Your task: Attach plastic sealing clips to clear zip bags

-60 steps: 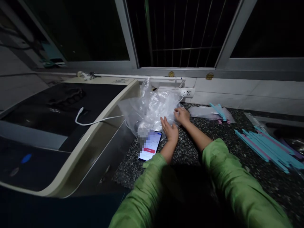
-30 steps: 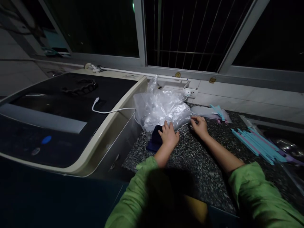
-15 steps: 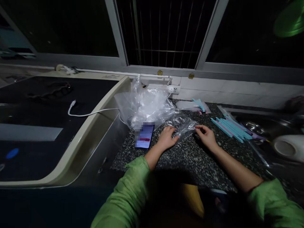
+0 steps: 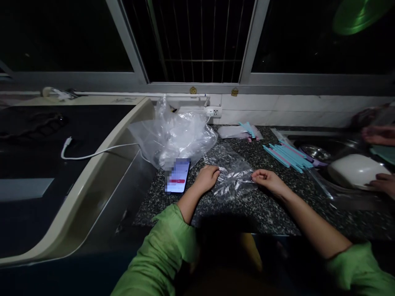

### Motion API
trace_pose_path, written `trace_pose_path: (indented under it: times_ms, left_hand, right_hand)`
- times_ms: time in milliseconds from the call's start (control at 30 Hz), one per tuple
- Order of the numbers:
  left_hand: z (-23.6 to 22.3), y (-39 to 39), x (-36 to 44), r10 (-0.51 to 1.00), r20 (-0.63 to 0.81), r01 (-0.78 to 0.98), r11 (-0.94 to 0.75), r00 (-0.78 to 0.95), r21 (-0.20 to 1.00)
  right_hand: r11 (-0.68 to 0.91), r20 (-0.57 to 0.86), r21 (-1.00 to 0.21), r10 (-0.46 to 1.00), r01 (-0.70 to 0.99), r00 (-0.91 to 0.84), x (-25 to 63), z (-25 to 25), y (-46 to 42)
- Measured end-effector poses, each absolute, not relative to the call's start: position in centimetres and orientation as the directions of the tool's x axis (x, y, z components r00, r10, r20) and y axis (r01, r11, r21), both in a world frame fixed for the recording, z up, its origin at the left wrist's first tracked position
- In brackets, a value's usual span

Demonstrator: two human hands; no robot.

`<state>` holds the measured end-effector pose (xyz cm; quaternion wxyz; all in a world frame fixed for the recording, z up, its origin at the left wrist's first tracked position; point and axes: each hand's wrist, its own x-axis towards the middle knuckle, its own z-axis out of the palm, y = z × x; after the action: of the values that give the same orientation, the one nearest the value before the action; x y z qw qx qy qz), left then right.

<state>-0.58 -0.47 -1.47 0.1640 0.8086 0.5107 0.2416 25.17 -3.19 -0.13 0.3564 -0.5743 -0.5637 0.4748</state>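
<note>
A clear plastic bag (image 4: 233, 174) lies spread on the speckled dark countertop (image 4: 197, 207) between my hands. My left hand (image 4: 207, 179) has its fingers curled at the bag's left edge. On the right edge, the thumb and fingertips of my right hand (image 4: 267, 181) are closed in a pinch on the film. Just left of my left hand rests a phone (image 4: 178, 176) with its screen lit. Behind it is a crumpled heap of larger clear plastic bags (image 4: 188, 133). Blue and pink strips (image 4: 286, 156) lie in a bundle beyond my right hand.
A sink (image 4: 336, 142) at the right holds a metal bowl (image 4: 315, 152); another person's hand (image 4: 384, 183) touches a white bowl (image 4: 354, 170) there. More strips lie on a flat packet (image 4: 236, 131) by the wall. A white cable (image 4: 101, 152) crosses the left appliance's edge (image 4: 92, 181).
The clear bag is spread wider and flatter, nearer to me. My left hand's fingers have curled in. Another person's hands have appeared at the sink. The whole view has shifted right.
</note>
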Motion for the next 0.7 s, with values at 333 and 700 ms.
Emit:
trace_pose_path:
  times_ms: [333,700]
  left_hand:
    - [-1.9,-2.3,-2.4,0.833,0.241,0.665,-0.546,0.498,0.510]
    - [-2.0,-1.4,-2.2,0.885,0.310,0.736,-0.462,0.347,0.495]
  right_hand:
    - [-0.275,-0.289,-0.957,0.927,0.090,-0.241,25.7,0.8,-5.1]
    - [0.104,0.124,-0.815,0.992,0.570,-0.004,27.5,-0.8,-1.4]
